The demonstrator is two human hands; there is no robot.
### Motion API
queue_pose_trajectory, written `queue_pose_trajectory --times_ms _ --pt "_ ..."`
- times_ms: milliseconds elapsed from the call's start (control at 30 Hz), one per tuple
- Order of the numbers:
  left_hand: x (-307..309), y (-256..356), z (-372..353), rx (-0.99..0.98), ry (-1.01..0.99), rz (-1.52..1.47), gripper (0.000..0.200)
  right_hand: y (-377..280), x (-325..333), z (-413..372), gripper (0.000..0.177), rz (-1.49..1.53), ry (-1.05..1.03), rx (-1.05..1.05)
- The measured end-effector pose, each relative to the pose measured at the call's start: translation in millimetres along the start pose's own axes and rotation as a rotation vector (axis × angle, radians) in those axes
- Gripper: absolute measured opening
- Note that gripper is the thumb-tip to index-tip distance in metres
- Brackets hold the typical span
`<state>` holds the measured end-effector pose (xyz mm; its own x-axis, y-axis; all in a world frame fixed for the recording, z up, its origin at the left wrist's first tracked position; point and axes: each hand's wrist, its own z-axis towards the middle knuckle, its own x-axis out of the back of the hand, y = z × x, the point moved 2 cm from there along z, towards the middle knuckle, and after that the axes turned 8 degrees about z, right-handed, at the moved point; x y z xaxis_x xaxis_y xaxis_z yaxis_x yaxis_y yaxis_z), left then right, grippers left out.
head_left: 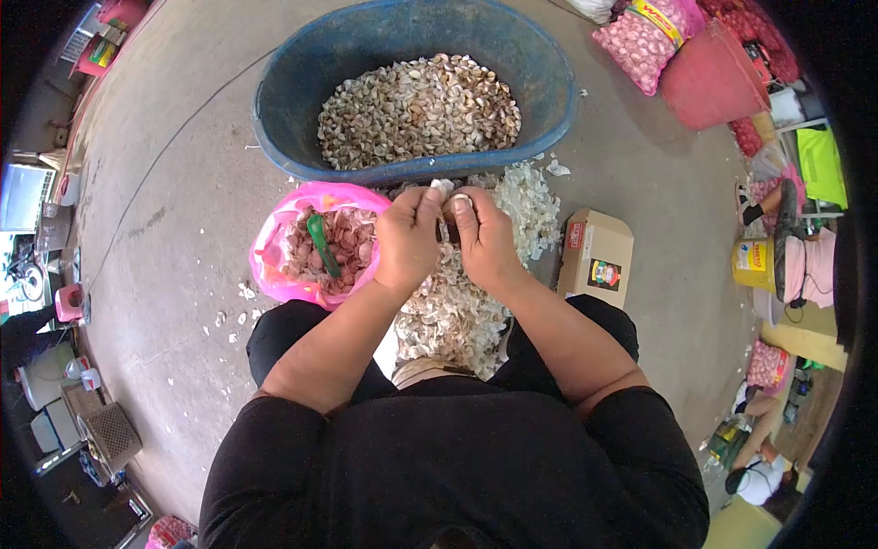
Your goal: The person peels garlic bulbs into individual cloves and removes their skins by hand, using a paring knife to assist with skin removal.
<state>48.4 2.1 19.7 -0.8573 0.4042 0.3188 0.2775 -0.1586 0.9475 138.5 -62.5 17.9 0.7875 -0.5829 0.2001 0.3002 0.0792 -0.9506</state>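
1. Nearest, a black shirt (457, 457) is filling the view; beyond it, whitish papery skins (453, 320) are lying heaped between the knees.
2. The left hand (407, 242) is pinching a pale piece (443, 186), probably garlic, between thumb and forefinger. The right hand (494, 242) is curling closed just beside it, thumb pressing inward; what it is gripping, I cannot tell.
3. The fingers are apparently working skin loose; any further move is calling for a light, close fingertip grip.
4. On the left, a pink bag (265, 247) is holding garlic bulbs (357, 229) and something green (322, 245).
5. Far side, a blue tub (297, 91) is holding many cloves (421, 110); on the right, a cardboard box (599, 247) is resting on the floor.
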Motion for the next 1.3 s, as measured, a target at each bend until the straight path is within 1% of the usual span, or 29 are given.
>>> queue_pose_trajectory --times_ms 33,133,167,200,233,300,333,400,433,500,533,600,633,700,767,800,833,867,900,967,1000,1067,1100,1167,1200,1233,1300 --pt "-1 -2 2 0.072 -0.008 -0.091 0.017 5 -1 -1 0.018 0.080 -0.013 -0.078" --pt "3 -3 11 0.211 -0.147 -0.235 0.024 18 1 1 0.016 0.350 -0.080 -0.319" --pt "2 -4 14 0.231 -0.133 -0.341 0.025 20 3 3 0.015 0.460 -0.120 -0.404" --pt "3 -9 17 0.245 -0.209 -0.318 0.025 19 4 5 0.015 0.570 -0.160 -0.489" --pt "8 -16 19 0.258 -0.286 -0.295 0.025 5 5 5 0.011 0.747 -0.153 -0.654" --pt "11 -22 20 0.263 -0.422 -0.228 0.026 10 7 6 0.011 0.637 -0.248 -0.566" --pt "13 -22 19 0.265 -0.496 -0.141 0.026 14 8 7 0.011 0.581 -0.294 -0.522" --pt "19 -16 18 0.263 -0.644 0.037 0.026 22 13 9 0.012 0.448 -0.424 -0.575" --pt "21 -17 19 0.274 -0.689 0.039 0.026 24 15 10 0.013 0.381 -0.488 -0.600" --pt "23 -18 20 0.298 -0.778 0.043 0.026 22 18 11 0.013 0.415 -0.557 -0.620" --pt "24 -17 20 0.353 -0.796 -0.050 0.025 19 19 12 0.014 0.431 -0.592 -0.630" --pt "25 -14 19 0.465 -0.830 -0.237 0.022 14 19 9 0.014 0.773 -0.538 -0.755" --pt "26 -14 19 0.480 -0.876 -0.347 0.022 12 20 9 0.014 0.945 -0.507 -0.812" --pt "29 -16 20 0.511 -0.964 -0.573 0.022 9 23 10 0.013 1.015 -0.375 -0.824" --pt "27 -17 29 0.391 -0.717 -0.388 0.022 20 28 14 0.011 1.056 -0.259 -0.802" --pt "26 -17 33 0.332 -0.594 -0.297 0.022 25 30 16 0.011 0.974 -0.187 -0.816" --pt "27 -10 38 0.190 -0.334 -0.285 0.024 29 31 17 0.011 0.893 -0.115 -0.832" --pt "23 -8 37 0.062 -0.194 -0.237 0.026 34 32 17 0.011 0.812 -0.045 -0.848" --pt "18 -5 36 -0.071 -0.052 -0.187 0.028 43 34 15 0.015 0.884 -0.046 -0.901" --pt "21 16 24 -0.040 -0.181 0.085 0.036 38 28 16 0.017 0.959 0.017 -0.833" --pt "17 15 17 -0.102 -0.247 0.244 0.034 35 25 16 0.018 0.995 0.049 -0.800" --pt "2 7 8 -0.222 -0.378 0.562 0.029 27 24 15 0.021 0.772 -0.003 -0.679" --pt "-2 2 7 -0.169 -0.363 0.574 0.028 24 23 14 0.022 0.661 -0.030 -0.620" --pt "-7 -6 7 -0.063 -0.331 0.598 0.028 28 16 8 0.023 0.409 -0.121 -0.367" --pt "-6 -5 7 -0.060 -0.305 0.557 0.028 27 12 6 0.023 0.284 -0.163 -0.238" --pt "-5 -4 7 -0.058 -0.279 0.516 0.027 26 10 4 0.023 0.221 -0.192 -0.177" --pt "-4 -2 7 -0.093 -0.240 0.487 0.025 14 11 3 0.021 0.219 -0.165 -0.209"
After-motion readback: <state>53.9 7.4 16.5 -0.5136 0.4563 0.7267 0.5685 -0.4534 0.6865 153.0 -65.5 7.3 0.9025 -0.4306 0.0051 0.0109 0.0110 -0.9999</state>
